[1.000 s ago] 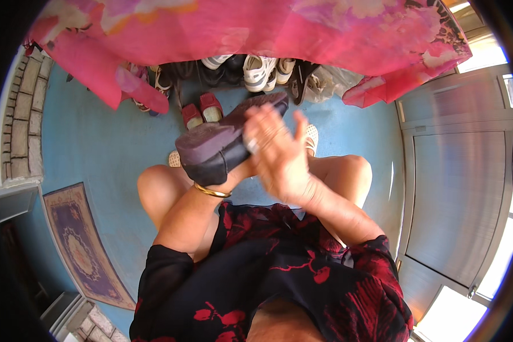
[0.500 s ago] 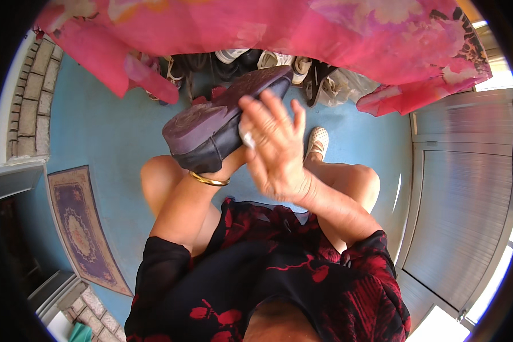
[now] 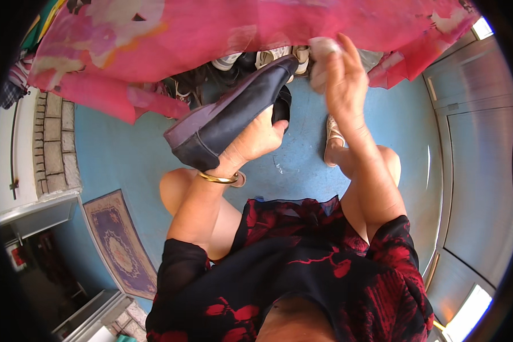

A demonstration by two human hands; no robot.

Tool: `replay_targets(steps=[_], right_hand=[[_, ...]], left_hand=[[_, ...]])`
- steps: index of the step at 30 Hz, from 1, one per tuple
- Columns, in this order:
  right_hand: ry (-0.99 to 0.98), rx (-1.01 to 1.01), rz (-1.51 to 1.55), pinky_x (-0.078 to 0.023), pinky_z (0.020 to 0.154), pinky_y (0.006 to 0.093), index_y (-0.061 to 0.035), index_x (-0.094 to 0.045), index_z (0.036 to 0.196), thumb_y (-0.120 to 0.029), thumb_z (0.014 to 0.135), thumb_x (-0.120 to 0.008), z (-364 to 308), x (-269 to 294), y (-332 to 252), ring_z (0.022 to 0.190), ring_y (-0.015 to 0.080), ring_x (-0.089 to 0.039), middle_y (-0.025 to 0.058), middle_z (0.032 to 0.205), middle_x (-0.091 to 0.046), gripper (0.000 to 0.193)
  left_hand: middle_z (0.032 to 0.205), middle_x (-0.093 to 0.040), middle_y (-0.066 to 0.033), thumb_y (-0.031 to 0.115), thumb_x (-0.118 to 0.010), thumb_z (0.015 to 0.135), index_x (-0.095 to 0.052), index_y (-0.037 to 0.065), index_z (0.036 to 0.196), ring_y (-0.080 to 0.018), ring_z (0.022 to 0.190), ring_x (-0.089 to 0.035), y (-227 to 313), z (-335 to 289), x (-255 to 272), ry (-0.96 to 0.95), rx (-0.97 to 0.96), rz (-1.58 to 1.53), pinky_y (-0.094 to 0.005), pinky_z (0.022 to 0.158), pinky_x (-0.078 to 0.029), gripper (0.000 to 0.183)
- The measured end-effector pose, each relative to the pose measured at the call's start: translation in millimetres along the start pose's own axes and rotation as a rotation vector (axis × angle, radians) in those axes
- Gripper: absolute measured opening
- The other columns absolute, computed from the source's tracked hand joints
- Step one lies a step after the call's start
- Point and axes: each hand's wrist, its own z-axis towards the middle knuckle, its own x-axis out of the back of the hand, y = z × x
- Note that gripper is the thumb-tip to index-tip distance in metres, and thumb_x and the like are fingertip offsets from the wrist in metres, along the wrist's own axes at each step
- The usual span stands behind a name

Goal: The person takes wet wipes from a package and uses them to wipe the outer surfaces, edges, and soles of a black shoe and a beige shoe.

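A black shoe [image 3: 233, 114] with a purplish sole is held up on its side in front of me. My left hand [image 3: 256, 137] grips it, with the fingers reaching into the shoe's opening and the thumb showing outside. A gold bangle [image 3: 218, 178] circles that wrist. To the right, apart from the shoe, my right hand [image 3: 347, 85] is raised close to the hanging pink cloth. Its fingers are curled around a white crumpled wad [image 3: 324, 47], perhaps tissue or cloth, blurred by motion.
A pink flowered cloth [image 3: 211, 34] hangs ahead, with several shoes [image 3: 265, 58] on the blue floor [image 3: 279, 182] beneath it. A patterned rug [image 3: 119, 245] lies to the left. Grey panelled doors [image 3: 479, 171] stand at the right. My feet rest on the floor.
My right hand has moved from beside the shoe up and to the right with the white wad. The shoe has turned, showing more of its black upper and less of its sole.
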Motion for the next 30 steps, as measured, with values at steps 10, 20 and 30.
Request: replay_targets(steps=[10, 20, 30], right_hand=[[-0.101, 0.148, 0.067, -0.029, 0.104, 0.0451, 0.0016, -0.047, 0.126, -0.017, 0.084, -0.057, -40, -35, -10, 0.126, 0.0394, -0.038, 0.0241, 0.134, -0.042, 0.046], [-0.170, 0.373, -0.263, -0.017, 0.106, 0.0536, 0.0016, -0.044, 0.128, -0.017, 0.078, -0.059, -37, -34, -26, 0.129, 0.0341, -0.036, 0.0195, 0.138, -0.038, 0.056], [-0.091, 0.319, -0.267, -0.024, 0.101, 0.0548, 0.0040, -0.051, 0.119, -0.012, 0.076, -0.056, -15, -29, -11, 0.123, 0.0378, -0.040, 0.0217, 0.128, -0.047, 0.046]], left_hand=[[0.124, -0.048, -0.0166, 0.005, -0.063, 0.068, -0.046, -0.010, 0.116, -0.0230, 0.117, -0.045, -16, -12, -8, -0.191, 0.183, -1.395, -0.0323, 0.099, -0.033, 0.053], [0.123, -0.049, -0.0135, 0.030, -0.065, 0.074, -0.055, 0.002, 0.100, -0.0271, 0.121, -0.039, -31, -14, -17, -0.196, 0.144, -2.111, -0.0396, 0.106, -0.023, 0.040], [0.108, -0.055, -0.0103, 0.034, -0.071, 0.067, -0.054, 0.001, 0.106, -0.0248, 0.109, -0.045, -24, -24, -27, -0.170, 0.188, -2.016, -0.0362, 0.098, -0.030, 0.053]])
